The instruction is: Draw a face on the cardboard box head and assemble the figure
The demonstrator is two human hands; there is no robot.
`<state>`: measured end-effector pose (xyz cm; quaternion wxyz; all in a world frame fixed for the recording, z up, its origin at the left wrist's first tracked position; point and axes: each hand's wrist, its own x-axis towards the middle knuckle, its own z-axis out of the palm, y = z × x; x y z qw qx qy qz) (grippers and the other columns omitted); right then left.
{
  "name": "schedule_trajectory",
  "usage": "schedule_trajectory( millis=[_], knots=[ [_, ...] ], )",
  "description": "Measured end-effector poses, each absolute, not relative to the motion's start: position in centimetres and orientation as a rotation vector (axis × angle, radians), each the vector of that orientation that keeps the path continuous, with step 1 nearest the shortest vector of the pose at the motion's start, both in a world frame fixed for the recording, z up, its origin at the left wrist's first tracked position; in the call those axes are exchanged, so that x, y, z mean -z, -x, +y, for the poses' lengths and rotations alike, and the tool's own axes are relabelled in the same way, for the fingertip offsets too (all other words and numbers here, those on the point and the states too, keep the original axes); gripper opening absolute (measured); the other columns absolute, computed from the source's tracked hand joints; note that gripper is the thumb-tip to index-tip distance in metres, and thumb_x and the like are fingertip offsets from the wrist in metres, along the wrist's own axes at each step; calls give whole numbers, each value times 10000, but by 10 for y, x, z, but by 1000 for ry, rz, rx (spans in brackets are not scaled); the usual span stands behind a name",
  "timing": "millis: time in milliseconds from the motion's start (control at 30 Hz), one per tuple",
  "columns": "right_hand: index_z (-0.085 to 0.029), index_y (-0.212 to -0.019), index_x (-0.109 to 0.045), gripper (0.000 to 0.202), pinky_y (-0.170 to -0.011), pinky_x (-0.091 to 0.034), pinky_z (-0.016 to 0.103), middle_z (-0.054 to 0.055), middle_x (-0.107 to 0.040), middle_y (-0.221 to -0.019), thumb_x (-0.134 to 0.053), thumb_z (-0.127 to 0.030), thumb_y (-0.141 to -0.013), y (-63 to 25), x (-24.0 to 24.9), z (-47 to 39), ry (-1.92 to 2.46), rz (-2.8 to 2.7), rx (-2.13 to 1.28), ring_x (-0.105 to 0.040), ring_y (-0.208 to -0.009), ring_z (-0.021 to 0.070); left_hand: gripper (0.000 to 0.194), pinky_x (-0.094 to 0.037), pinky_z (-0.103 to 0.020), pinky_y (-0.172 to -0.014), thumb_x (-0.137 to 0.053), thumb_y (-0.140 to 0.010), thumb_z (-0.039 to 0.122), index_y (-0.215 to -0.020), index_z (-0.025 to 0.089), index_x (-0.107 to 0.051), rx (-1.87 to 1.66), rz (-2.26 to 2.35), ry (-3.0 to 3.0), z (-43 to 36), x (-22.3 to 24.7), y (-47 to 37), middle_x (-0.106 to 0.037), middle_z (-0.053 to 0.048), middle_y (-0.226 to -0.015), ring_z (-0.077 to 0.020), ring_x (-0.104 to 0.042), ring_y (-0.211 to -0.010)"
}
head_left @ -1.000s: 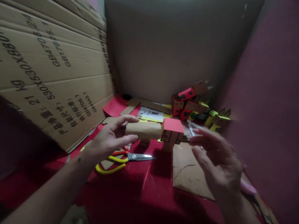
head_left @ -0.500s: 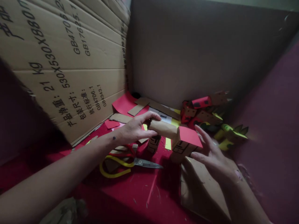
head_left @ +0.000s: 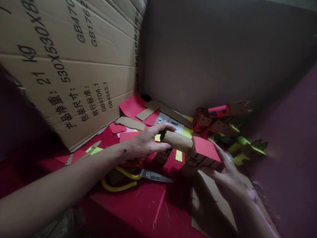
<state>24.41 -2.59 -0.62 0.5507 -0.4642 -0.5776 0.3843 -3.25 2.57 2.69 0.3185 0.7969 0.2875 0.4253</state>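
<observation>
A brown cardboard tube [head_left: 178, 141] lies sideways with its right end against a small cardboard block [head_left: 206, 149] topped with red paper and marked with black lines. Thumb and fingers of my left hand [head_left: 150, 140] hold the tube by its left end. My right hand [head_left: 224, 173] grips the block from the right, its fingertips at the red top and its thumb low on the near side. A dark-marked roll [head_left: 163, 156] stands partly hidden beneath the tube. Below my left hand, yellow-handled scissors [head_left: 148, 175] lie with blades pointing right.
A large printed cardboard panel [head_left: 99, 66] rises at the left. Cardboard strips [head_left: 148, 110] and red paper [head_left: 131, 105] lie behind my hands. Red and yellow cardboard figures [head_left: 218, 122] stand at the back right. A bigger cardboard piece [head_left: 210, 205] sits below my right hand.
My right hand has closed in on the red-topped block. Tube, block and both hands appear slightly further right as the view shifts. The scissors stay on the red cloth.
</observation>
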Motion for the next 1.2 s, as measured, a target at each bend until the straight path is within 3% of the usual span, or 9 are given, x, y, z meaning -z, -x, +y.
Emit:
schedule_trajectory(
  millis=[233,500,867,1200],
  knots=[
    [-376,-1333,-578,820,-993,-535,392,36,-487,-1508,-900,-247,-590,-246,8,-25,1113,-1357,-850,-586,-1257,280,382,-464,-332,-834,-652,-769,237,-1142,223,-572,-1107,765,-2068,27,-23,32,-643,-37,-1044,-209,-606,-948],
    [-396,-1370,-528,853,-1055,-488,425,16,-400,-1573,-893,-262,-611,-247,10,-26,1118,-1344,-897,-540,-1309,282,413,-465,-326,-835,-665,-775,277,-1171,193,-586,-1074,786,-2091,29,-21,34,-636,-45,-1048,-215,-603,-946],
    [-374,-1411,-487,848,-1045,-498,466,43,-548,-1454,-863,-288,-656,-244,9,-27,1136,-1387,-858,-544,-1304,313,396,-468,-282,-752,-652,-800,252,-1185,195,-578,-1032,747,-2120,32,-16,35,-645,-23,-976,-182,-604,-850],
    [-383,-1453,-421,924,-1098,-439,518,59,-569,-1424,-871,-292,-651,-248,10,-27,1176,-1345,-899,-526,-1319,322,400,-463,-311,-851,-667,-836,288,-1214,186,-582,-1023,702,-2124,36,-17,34,-645,-58,-1122,-214,-605,-979]
  ],
)
